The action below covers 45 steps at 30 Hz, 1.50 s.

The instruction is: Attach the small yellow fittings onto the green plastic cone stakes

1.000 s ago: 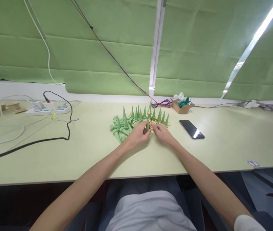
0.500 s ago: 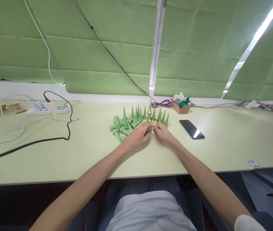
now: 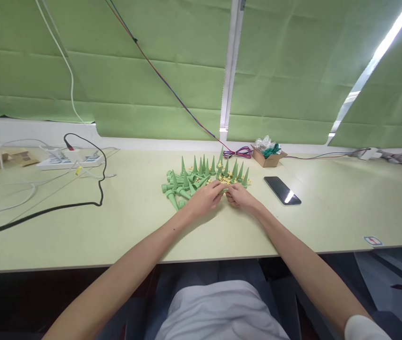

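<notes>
Green blinds point(image 3: 158, 71) hang behind a pale desk point(image 3: 133, 226). In the head view, the left hand point(image 3: 206, 197) pinches a mostly hidden green cone point(image 3: 223, 191) between both hands; the right hand point(image 3: 241, 195) curls its fingers there, its grip unclear. Yellow pieces point(image 3: 226, 180) lie just beyond the hands, other cones point(image 3: 186, 181) beyond and leftward, a phone point(image 3: 281, 190) rightward.

Two hands point(image 3: 206, 197), over twelve green cones point(image 3: 213, 168), one phone point(image 3: 281, 190).
</notes>
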{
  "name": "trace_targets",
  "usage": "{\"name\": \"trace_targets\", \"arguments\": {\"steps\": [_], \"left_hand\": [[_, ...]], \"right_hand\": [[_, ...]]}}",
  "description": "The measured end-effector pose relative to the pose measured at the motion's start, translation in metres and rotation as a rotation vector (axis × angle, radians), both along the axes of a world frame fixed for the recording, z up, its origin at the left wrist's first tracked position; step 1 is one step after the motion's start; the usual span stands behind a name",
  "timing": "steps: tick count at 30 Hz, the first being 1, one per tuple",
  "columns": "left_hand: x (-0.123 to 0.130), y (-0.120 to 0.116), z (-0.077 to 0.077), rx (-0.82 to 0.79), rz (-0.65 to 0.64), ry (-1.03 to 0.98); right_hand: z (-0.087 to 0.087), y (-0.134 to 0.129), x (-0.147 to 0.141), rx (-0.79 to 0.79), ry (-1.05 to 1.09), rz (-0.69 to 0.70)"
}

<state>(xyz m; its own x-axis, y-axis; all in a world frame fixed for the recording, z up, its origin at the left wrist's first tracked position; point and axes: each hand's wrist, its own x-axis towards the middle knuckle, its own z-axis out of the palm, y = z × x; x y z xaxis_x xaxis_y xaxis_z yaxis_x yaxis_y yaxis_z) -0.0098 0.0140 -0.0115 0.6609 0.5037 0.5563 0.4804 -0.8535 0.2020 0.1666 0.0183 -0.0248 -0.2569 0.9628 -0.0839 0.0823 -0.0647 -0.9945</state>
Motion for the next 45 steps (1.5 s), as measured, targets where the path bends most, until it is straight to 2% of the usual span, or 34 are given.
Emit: {"name": "trace_targets", "arguments": {"steps": [8,14,17,22,24,27,30,35,37,40,45], "left_hand": [[0.000,0.001,-0.002,0.016,0.009,0.029],[0.004,0.003,-0.001,-0.065,0.018,-0.093],[0.007,0.004,0.001,-0.191,0.058,-0.225],[0.007,-0.001,0.010,-0.583,0.025,-0.429],[0.007,-0.003,0.013,-0.669,0.017,-0.479],[0.007,-0.003,0.014,-0.714,0.010,-0.508],[0.008,-0.001,0.012,-0.644,0.003,-0.507],[0.007,0.001,0.006,-0.277,-0.030,-0.442],[0.007,0.001,0.005,-0.179,-0.040,-0.413],[0.007,0.002,0.003,-0.126,-0.042,-0.400],[0.007,0.002,0.002,-0.132,-0.038,-0.397]], "right_hand": [[0.009,-0.007,-0.001,-0.066,-0.013,-0.006],[0.008,-0.004,-0.002,-0.068,-0.006,-0.062],[0.009,-0.004,-0.003,-0.052,0.008,-0.076],[0.010,-0.004,-0.002,0.049,0.067,-0.064],[0.010,-0.004,-0.002,0.080,0.091,-0.052],[0.010,-0.005,-0.002,0.103,0.113,-0.047],[0.011,-0.005,-0.002,0.118,0.115,-0.043],[0.015,-0.008,-0.004,0.144,0.137,-0.030],[0.016,-0.009,-0.004,0.147,0.154,-0.024],[0.016,-0.009,-0.004,0.149,0.168,-0.019],[0.014,-0.008,-0.004,0.150,0.163,-0.020]]}}
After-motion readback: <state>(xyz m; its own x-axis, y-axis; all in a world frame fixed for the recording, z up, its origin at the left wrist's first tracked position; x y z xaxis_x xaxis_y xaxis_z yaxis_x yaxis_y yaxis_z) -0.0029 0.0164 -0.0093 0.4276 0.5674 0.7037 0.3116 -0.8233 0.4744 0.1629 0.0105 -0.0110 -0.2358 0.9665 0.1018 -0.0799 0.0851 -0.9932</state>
